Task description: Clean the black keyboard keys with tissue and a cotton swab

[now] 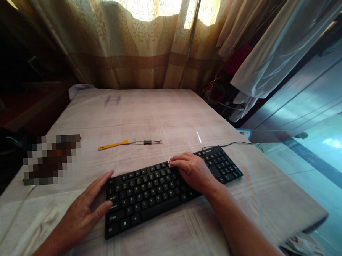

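Here, right hand with wad atop keyboard

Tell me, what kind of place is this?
Probably a room in someone's home: a patterned curtain hangs with light behind it, white fabric drapes at the right, and the keyboard lies on a pale cloth.

Hands on keyboard, yellow tool beyond

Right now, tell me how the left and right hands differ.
The left hand is at the left end of the black keyboard, while the right hand lies over it, right of its middle. The left hand has its thumb spread from its fingers; the right hand has a small pale wad at its fingertips. Both are bare.
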The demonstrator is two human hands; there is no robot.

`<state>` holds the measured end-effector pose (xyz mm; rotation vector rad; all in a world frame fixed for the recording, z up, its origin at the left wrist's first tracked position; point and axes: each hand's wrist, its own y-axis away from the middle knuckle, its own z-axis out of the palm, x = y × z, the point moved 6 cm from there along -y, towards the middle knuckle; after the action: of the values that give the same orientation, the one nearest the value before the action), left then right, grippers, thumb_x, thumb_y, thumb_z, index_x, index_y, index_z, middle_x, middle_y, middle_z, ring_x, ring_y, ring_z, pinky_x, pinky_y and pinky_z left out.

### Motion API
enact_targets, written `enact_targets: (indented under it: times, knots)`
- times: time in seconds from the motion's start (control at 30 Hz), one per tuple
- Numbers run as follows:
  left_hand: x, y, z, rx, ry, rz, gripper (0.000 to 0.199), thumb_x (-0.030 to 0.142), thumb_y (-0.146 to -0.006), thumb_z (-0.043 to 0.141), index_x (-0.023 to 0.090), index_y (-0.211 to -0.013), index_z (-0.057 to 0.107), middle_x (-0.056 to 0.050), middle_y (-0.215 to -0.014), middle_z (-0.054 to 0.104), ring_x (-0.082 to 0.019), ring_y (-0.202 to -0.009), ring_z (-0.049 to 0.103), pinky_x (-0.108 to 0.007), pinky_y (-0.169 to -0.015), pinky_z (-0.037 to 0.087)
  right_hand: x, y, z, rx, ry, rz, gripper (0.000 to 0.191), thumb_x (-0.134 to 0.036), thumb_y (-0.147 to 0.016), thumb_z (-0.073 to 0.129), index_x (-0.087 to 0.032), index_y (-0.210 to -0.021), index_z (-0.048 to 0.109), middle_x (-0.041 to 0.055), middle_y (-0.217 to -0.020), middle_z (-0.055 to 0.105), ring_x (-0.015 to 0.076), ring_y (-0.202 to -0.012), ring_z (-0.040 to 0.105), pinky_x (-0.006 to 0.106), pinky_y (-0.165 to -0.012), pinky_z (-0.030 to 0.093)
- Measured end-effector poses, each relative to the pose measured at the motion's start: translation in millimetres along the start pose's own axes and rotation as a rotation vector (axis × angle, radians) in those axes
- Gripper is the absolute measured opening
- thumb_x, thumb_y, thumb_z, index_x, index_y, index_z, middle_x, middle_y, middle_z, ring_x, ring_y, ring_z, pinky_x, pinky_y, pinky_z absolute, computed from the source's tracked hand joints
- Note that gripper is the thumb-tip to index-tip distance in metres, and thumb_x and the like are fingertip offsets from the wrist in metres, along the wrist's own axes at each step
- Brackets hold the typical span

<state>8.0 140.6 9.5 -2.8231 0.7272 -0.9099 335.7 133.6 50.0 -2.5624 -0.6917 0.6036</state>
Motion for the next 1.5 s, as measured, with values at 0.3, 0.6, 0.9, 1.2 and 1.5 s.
enact_targets:
  times: [0.3, 0.6, 0.9, 1.2, 1.5]
  knots:
    - [-12, -8, -16.4, 0.239, 0.059, -0.274, 0.040, 0.056, -0.091, 0.048, 0.031, -0.113, 0.069, 0.007, -0.106, 0.078, -0.019, -0.098, 0.074, -0.027, -0.092, 0.058, -26, -11, 12, 0.057, -0.057, -0.067, 0.030, -0.004, -0.089, 0.053, -0.019, -0.102, 0.075, 0.0059, -0.108, 0.077, 0.0185, -0.094, 0.068, 0.031, -0.087, 0.057]
    - [-2, -13, -17.9, 0.251, 0.040, -0.257, 0.049, 0.065, -0.087, 0.047, 0.028, -0.106, 0.072, 0.000, -0.101, 0.080, -0.023, -0.095, 0.075, -0.034, -0.088, 0.061, -21, -10, 15, -0.008, 0.000, -0.050, 0.028, -0.003, -0.087, 0.057, -0.022, -0.098, 0.076, 0.0042, -0.105, 0.077, 0.0182, -0.091, 0.068, 0.030, -0.085, 0.057]
    - [1, -14, -12.4, 0.234, 0.048, -0.247, 0.055, 0.070, -0.087, 0.045, 0.027, -0.107, 0.072, -0.002, -0.101, 0.080, -0.023, -0.094, 0.075, -0.033, -0.089, 0.060, -32, -14, 14, 0.087, -0.061, -0.066, 0.033, -0.003, -0.092, 0.049, -0.021, -0.104, 0.074, 0.0053, -0.107, 0.076, 0.0175, -0.096, 0.068, 0.030, -0.088, 0.056]
    - [3, -14, -12.1, 0.220, 0.046, -0.212, 0.056, 0.070, -0.087, 0.044, 0.026, -0.107, 0.072, -0.003, -0.103, 0.079, -0.022, -0.094, 0.075, -0.032, -0.090, 0.059, -43, -14, 30, -0.073, -0.066, -0.117, 0.040, 0.000, -0.086, 0.052, -0.019, -0.115, 0.072, 0.0066, -0.119, 0.074, 0.0204, -0.101, 0.064, 0.035, -0.096, 0.054]
    - [1, -14, -10.8, 0.226, 0.058, -0.205, 0.057, 0.069, -0.087, 0.045, 0.024, -0.106, 0.073, -0.005, -0.101, 0.079, -0.023, -0.093, 0.075, -0.033, -0.089, 0.059, -41, -11, 23, -0.013, -0.098, -0.143, 0.038, 0.001, -0.086, 0.049, -0.016, -0.110, 0.073, 0.0089, -0.113, 0.075, 0.0210, -0.096, 0.065, 0.037, -0.090, 0.056]
